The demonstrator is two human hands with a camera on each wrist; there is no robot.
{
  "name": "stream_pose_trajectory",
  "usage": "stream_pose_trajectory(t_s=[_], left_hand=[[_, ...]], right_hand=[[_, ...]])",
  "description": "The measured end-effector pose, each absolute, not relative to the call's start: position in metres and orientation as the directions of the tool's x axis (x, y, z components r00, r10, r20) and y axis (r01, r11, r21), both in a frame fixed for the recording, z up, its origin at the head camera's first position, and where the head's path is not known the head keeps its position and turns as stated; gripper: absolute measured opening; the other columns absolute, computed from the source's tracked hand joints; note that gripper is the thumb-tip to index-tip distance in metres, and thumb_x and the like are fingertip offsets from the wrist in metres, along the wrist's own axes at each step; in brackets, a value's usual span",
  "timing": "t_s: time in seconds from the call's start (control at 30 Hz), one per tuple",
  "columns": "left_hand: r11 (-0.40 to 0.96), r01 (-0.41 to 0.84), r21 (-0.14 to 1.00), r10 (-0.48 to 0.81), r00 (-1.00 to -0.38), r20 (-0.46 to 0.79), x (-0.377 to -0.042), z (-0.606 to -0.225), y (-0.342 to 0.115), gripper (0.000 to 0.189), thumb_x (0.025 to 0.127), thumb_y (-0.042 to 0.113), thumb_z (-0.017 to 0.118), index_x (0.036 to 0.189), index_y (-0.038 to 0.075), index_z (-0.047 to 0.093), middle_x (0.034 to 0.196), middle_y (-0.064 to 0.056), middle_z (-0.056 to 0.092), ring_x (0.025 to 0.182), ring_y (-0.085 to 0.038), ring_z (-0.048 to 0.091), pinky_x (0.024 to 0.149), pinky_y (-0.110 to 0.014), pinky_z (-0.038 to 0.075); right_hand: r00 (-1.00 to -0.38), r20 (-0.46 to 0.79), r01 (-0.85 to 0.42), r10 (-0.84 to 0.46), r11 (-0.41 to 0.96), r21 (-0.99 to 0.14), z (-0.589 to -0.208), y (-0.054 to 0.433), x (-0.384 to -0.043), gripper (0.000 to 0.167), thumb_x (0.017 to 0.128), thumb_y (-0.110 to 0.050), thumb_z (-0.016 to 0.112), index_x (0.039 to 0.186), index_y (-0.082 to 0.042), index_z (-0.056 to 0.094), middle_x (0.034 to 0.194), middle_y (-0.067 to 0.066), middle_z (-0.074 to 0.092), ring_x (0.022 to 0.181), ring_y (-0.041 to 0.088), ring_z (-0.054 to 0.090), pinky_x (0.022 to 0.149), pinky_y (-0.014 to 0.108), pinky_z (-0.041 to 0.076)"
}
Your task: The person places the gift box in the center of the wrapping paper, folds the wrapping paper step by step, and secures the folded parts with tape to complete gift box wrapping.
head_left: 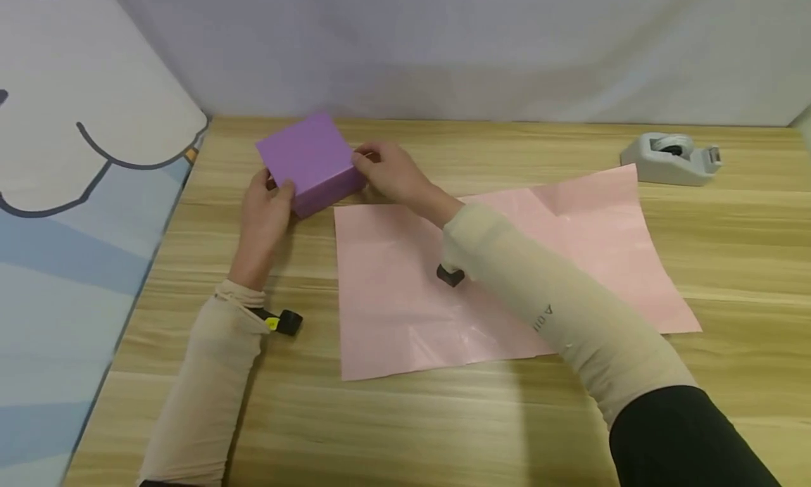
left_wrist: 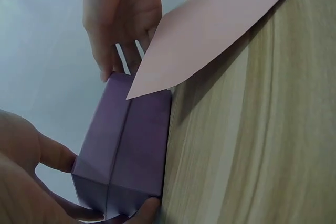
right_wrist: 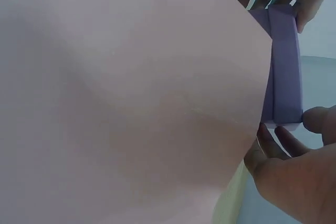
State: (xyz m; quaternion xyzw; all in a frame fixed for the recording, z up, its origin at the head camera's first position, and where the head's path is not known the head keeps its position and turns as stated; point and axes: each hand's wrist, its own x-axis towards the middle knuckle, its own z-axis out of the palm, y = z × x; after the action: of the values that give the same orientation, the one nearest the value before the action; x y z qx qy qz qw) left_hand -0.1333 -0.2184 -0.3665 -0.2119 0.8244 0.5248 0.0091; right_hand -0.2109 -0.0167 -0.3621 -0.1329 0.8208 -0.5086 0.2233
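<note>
A purple box [head_left: 309,155] with a flat lid sits near the table's back left, held at both ends. My left hand [head_left: 262,209] grips its near left corner, thumb on the front edge and fingers around the side. At the right end my right hand [head_left: 395,177] pinches the box between thumb and fingers. In the left wrist view a seam runs along the side of the box [left_wrist: 142,140]. Pink paper [head_left: 405,297] lies beside the box, under my right forearm. Its raised corner [left_wrist: 152,72] hides part of the box in the left wrist view.
A grey tape dispenser [head_left: 671,160] stands at the back right, just behind the paper. The wooden table [head_left: 412,431] meets a pale cloth wall [head_left: 443,51] at the back. A printed panel [head_left: 82,262] borders the left edge.
</note>
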Motion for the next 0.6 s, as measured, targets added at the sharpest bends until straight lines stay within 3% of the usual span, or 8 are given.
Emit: stream_pose_trajectory(t_s=[0.13, 0.33, 0.47, 0.6], left_hand=[[0.363, -0.330, 0.872, -0.321, -0.922, -0.216, -0.133, -0.365, -0.214, 0.061, 0.109, 0.024, 0.042, 0.164, 0.003, 0.026, 0.162, -0.019, 0.043, 0.143, -0.024, 0.049, 0.118, -0.033, 0.043], [0.374, -0.164, 0.913, -0.243, -0.967, -0.074, -0.123, -0.349, -0.194, 0.056, 0.108, 0.024, 0.045, 0.163, 0.015, 0.035, 0.153, -0.013, 0.049, 0.118, -0.020, 0.058, 0.087, -0.026, 0.055], [0.379, -0.099, 0.920, -0.152, -0.987, -0.044, -0.109, -0.335, -0.169, 0.060, 0.108, 0.022, 0.049, 0.165, 0.013, 0.031, 0.156, -0.014, 0.043, 0.121, -0.023, 0.057, 0.090, -0.031, 0.057], [0.367, -0.042, 0.929, -0.023, -0.999, -0.036, -0.097, -0.334, -0.141, 0.062, 0.107, 0.016, 0.052, 0.164, 0.009, 0.030, 0.155, -0.020, 0.040, 0.125, -0.030, 0.058, 0.096, -0.043, 0.059]], right_hand=[[-0.871, -0.214, 0.023, -0.443, 0.398, -0.917, -0.360, -0.012, -0.208, 0.047, 0.110, -0.026, 0.050, 0.150, -0.001, 0.052, 0.145, 0.017, 0.061, 0.112, 0.030, 0.070, 0.100, 0.034, 0.056], [-0.905, -0.118, -0.009, -0.410, 0.295, -0.955, -0.339, 0.021, -0.190, 0.044, 0.109, -0.024, 0.055, 0.148, -0.005, 0.054, 0.145, 0.013, 0.061, 0.124, 0.026, 0.066, 0.103, 0.038, 0.057], [-0.919, -0.106, 0.015, -0.379, 0.235, -0.972, -0.326, 0.058, -0.170, 0.041, 0.107, -0.023, 0.058, 0.144, -0.004, 0.057, 0.141, 0.014, 0.062, 0.119, 0.028, 0.068, 0.103, 0.045, 0.058], [-0.931, -0.145, 0.057, -0.336, 0.257, -0.965, -0.322, 0.100, -0.145, 0.040, 0.107, -0.025, 0.058, 0.141, -0.005, 0.058, 0.141, 0.013, 0.061, 0.118, 0.028, 0.069, 0.103, 0.043, 0.058]])
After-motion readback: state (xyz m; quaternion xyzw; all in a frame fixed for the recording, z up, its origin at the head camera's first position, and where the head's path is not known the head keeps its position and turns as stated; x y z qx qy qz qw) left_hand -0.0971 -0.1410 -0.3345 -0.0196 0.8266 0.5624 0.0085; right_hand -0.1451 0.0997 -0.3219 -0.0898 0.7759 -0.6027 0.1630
